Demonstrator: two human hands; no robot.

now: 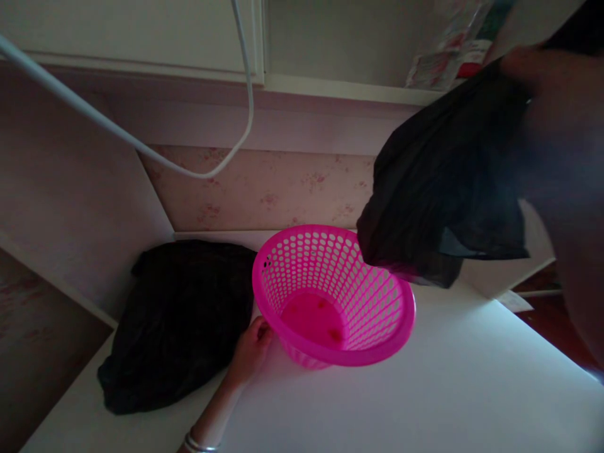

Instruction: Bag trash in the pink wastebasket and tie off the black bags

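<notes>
My left hand grips the near left rim of a bright pink perforated plastic basket, which sits tilted toward me on a white surface. A few small red bits lie on the basket's bottom. My right hand, blurred at the upper right, holds up a black plastic bag that hangs over the basket's right rim. A bangle circles my left wrist.
A second black bag lies slumped on the surface left of the basket, against the wall corner. A white cable loops across the pink floral wall. Packaged items sit on a ledge at top right.
</notes>
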